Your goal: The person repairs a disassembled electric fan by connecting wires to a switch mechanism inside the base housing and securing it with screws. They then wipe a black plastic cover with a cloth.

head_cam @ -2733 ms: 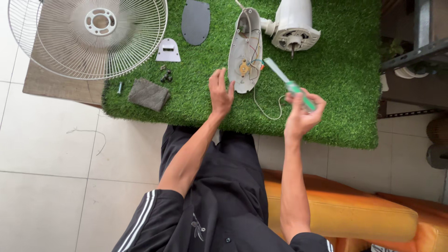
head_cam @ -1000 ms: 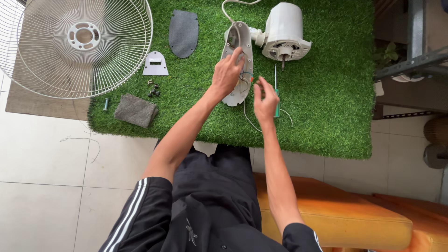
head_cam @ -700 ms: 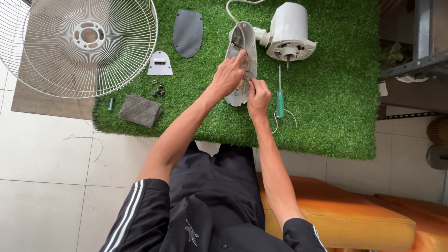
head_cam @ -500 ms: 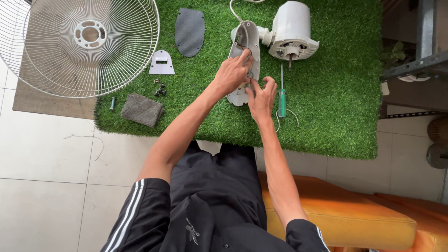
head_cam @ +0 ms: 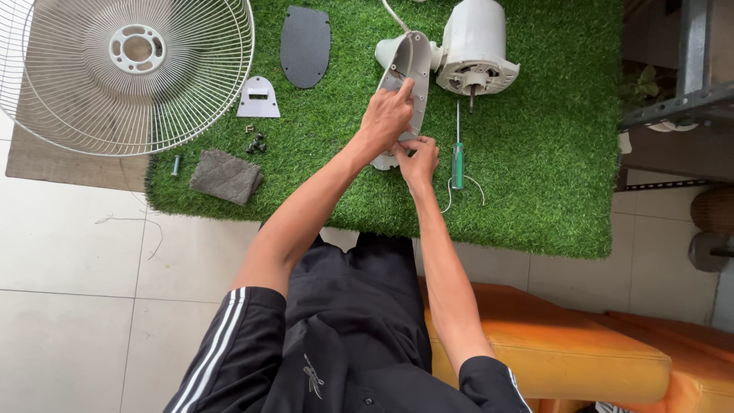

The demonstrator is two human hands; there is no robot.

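Two bare hands work on a white plastic fan housing [head_cam: 405, 73] lying on a patch of green artificial turf [head_cam: 535, 176] spread over a tiled floor [head_cam: 69, 252]. The left hand [head_cam: 386, 118] rests over the housing's lower half, fingers closed around its edge and forefinger stretched up along the shell. The right hand [head_cam: 419, 157] sits just below it, fingertips pinched at the housing's bottom end; what they pinch cannot be made out. A green-handled screwdriver [head_cam: 457, 153] lies on the turf just beside the right hand, with a thin white wire [head_cam: 470, 187] looping near it. The white fan motor [head_cam: 474, 46] lies next to the housing's top. Farther left lie a dark oval cover [head_cam: 305, 46], a small white bracket [head_cam: 258, 98], loose screws [head_cam: 256, 141], a grey cloth [head_cam: 225, 176] and a wire fan guard [head_cam: 130, 69].
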